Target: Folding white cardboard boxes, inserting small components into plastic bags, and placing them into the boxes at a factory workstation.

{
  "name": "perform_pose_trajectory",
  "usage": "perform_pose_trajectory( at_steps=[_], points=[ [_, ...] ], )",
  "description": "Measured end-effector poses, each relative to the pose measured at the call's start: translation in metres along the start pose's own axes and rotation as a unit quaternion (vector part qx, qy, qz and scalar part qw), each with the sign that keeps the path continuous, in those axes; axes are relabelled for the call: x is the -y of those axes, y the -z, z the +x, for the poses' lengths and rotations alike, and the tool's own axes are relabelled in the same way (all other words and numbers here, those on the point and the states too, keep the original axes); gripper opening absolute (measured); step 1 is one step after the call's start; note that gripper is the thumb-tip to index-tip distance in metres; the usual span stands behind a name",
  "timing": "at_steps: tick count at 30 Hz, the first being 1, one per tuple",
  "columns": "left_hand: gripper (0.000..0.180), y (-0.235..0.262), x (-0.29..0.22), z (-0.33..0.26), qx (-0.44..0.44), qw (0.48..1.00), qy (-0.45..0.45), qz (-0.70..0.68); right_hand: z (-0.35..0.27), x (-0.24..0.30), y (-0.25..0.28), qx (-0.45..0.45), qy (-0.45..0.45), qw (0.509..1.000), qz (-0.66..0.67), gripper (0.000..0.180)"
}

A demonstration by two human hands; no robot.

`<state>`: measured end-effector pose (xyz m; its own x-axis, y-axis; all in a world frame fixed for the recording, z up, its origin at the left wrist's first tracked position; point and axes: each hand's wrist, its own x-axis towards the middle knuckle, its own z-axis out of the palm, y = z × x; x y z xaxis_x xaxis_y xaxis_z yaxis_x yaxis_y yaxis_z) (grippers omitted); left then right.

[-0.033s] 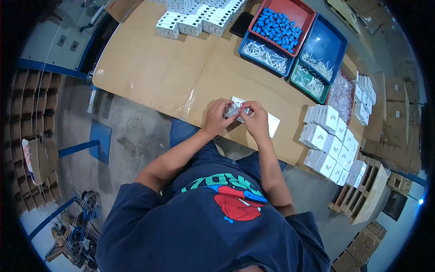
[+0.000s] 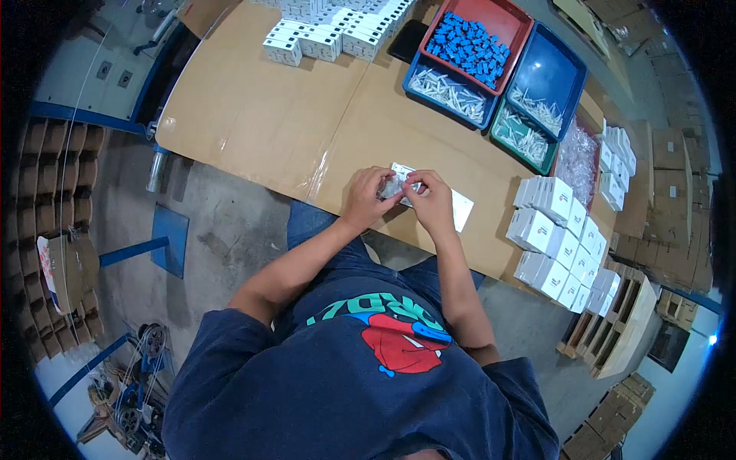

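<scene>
Close to the table's near edge, my left hand (image 2: 365, 199) is closed on a small clear plastic bag (image 2: 391, 187). What the bag contains is too small to make out. My right hand (image 2: 432, 202) meets it from the other side, thumb and fingertips pinched together at the bag's edge. Beneath both hands lies a flat white piece (image 2: 462, 210), box or card, partly covered by my right hand and fingers.
Stacked white boxes (image 2: 567, 245) stand to the right, more white boxes (image 2: 322, 44) at the far left. Trays at the back hold blue plastic pieces (image 2: 468, 50) and white plastic pieces (image 2: 448, 96). A red bin of clear bags (image 2: 575, 157) sits beside them on the cardboard-covered table (image 2: 261, 130).
</scene>
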<state>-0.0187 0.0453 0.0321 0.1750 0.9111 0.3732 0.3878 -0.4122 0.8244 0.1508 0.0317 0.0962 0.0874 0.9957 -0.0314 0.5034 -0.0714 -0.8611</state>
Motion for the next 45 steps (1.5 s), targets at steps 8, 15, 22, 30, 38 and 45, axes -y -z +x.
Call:
perform_pose_trajectory(
  at_steps=[8, 15, 22, 30, 38, 45],
  points=[
    [0.045, 0.000, -0.006, 0.003, -0.004, 1.000, 0.023, -0.008, 0.002, 0.017, -0.003, -0.029, 0.000, 1.000, 0.011, 0.012],
    [0.045, -0.001, -0.004, 0.002, -0.007, 1.000, 0.006, 0.004, 0.005, -0.008, -0.006, -0.003, -0.019, 0.997, 0.073, 0.014],
    [0.046, -0.001, 0.002, -0.001, -0.018, 1.000, 0.012, 0.006, 0.003, -0.005, -0.020, 0.040, -0.023, 0.991, 0.125, 0.013],
    [0.045, -0.017, 0.014, -0.006, -0.018, 0.992, 0.089, -0.087, -0.002, -0.036, 0.003, 0.000, -0.058, 0.987, 0.152, 0.015],
    [0.038, -0.009, 0.002, -0.004, -0.021, 0.975, 0.133, -0.174, 0.040, -0.072, 0.092, -0.132, -0.078, 0.988, -0.012, 0.020],
    [0.040, -0.011, 0.011, -0.005, 0.003, 0.988, 0.127, -0.090, 0.131, -0.119, 0.185, -0.267, -0.008, 0.937, -0.226, 0.022]
  ],
)
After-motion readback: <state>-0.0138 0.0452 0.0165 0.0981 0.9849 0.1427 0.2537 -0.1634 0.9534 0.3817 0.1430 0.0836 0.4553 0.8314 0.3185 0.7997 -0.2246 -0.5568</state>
